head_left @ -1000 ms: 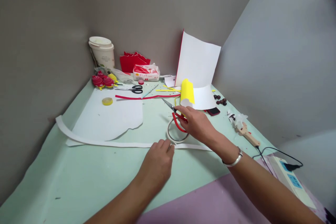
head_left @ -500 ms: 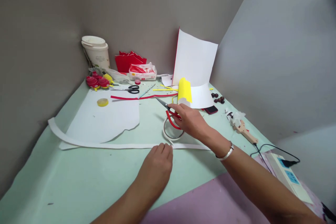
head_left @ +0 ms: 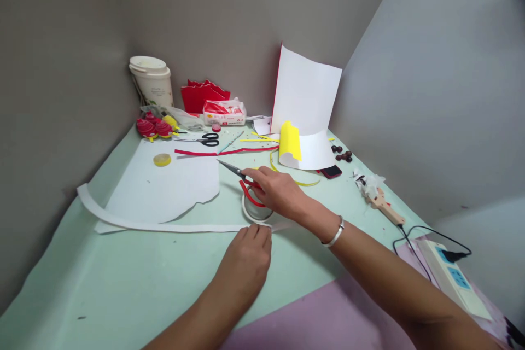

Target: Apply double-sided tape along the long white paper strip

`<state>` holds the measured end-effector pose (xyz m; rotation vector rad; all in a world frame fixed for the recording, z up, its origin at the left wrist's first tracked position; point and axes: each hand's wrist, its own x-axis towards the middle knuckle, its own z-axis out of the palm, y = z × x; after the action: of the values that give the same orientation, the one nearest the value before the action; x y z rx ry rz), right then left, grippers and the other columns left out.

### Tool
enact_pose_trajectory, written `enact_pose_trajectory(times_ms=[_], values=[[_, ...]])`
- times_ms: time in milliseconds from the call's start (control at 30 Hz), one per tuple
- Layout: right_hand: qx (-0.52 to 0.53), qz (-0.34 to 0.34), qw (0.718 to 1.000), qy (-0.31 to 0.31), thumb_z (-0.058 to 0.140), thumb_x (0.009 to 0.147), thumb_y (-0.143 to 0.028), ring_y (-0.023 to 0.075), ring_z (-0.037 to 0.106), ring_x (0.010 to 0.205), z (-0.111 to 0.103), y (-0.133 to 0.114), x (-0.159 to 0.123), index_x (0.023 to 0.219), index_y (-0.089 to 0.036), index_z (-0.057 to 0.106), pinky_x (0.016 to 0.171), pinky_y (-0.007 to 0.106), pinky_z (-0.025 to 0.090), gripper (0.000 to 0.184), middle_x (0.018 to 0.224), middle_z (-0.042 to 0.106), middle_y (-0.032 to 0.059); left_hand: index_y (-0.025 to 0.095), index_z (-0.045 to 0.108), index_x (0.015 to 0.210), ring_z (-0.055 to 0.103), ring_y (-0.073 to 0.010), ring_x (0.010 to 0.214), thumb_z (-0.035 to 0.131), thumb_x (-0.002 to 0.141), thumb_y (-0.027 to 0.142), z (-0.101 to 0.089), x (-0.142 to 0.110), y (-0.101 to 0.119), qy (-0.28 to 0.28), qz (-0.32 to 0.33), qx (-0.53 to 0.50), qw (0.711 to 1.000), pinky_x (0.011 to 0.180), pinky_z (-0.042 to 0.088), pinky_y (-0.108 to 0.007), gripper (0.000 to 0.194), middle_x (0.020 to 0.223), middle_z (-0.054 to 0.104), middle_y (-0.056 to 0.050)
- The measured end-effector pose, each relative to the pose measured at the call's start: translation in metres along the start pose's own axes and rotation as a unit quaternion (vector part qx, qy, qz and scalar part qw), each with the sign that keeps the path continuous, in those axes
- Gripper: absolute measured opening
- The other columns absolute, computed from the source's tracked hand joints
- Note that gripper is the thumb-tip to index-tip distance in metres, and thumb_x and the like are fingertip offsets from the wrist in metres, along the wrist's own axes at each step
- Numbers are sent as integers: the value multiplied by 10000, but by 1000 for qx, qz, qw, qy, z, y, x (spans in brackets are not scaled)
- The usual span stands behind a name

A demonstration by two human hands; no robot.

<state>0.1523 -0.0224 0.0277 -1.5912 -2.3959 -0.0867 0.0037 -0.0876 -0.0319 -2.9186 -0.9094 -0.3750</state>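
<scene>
My left hand [head_left: 250, 254] is closed, fingertips pinched on a long narrow white strip [head_left: 176, 227] that lies across the table and curls up at its far left end. In my right hand [head_left: 279, 191], closed above and beyond the left, are red-handled scissors [head_left: 233, 169], blades together and pointing left. A roll of white tape [head_left: 246, 211] sits just under that hand; I cannot tell whether its fingers grip the roll too. A tape tail seems to run from the roll to my left fingertips. A large white paper sheet [head_left: 176, 186] lies left of the scissors.
Black-handled scissors [head_left: 210, 139], a red strip [head_left: 194, 153] and a yellow tape roll [head_left: 162, 159] lie further back. White card [head_left: 305, 93] with a rolled yellow sheet [head_left: 290, 141] stands behind. A glue gun [head_left: 385, 209] and power strip [head_left: 453, 276] are at right.
My right hand has moved left with the scissors, and the tape roll has shifted left with it. A curved yellow strip now shows behind that hand. My left hand stays nearly still.
</scene>
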Motion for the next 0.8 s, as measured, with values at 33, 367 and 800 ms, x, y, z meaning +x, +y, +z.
enact_pose_trajectory(times_ms=[33,367,800], values=[[12,7,1000,-4,497,897,-192,171,603,859,1,1,-2,1321,-245,475,633,236,417,427,1044,622,61,93,630,1054,579,-243,871,455,779,-16,1,0,0,2,-1,-1,1000,741,483,-364,344,967,644,-124],[582,309,752,7,581,862,-435,79,451,505,-20,13,-79,1104,-177,585,446,196,334,353,694,520,-37,99,621,1056,577,-238,878,437,802,-21,5,-3,0,25,-5,-3,1000,755,483,-356,336,985,639,-117],[880,383,281,19,621,763,-661,75,439,352,19,-84,-169,899,-169,593,365,185,287,511,503,497,-61,72,591,1142,568,-246,878,488,815,12,1,-2,-1,24,-20,-37,999,806,484,-377,349,983,643,-113]])
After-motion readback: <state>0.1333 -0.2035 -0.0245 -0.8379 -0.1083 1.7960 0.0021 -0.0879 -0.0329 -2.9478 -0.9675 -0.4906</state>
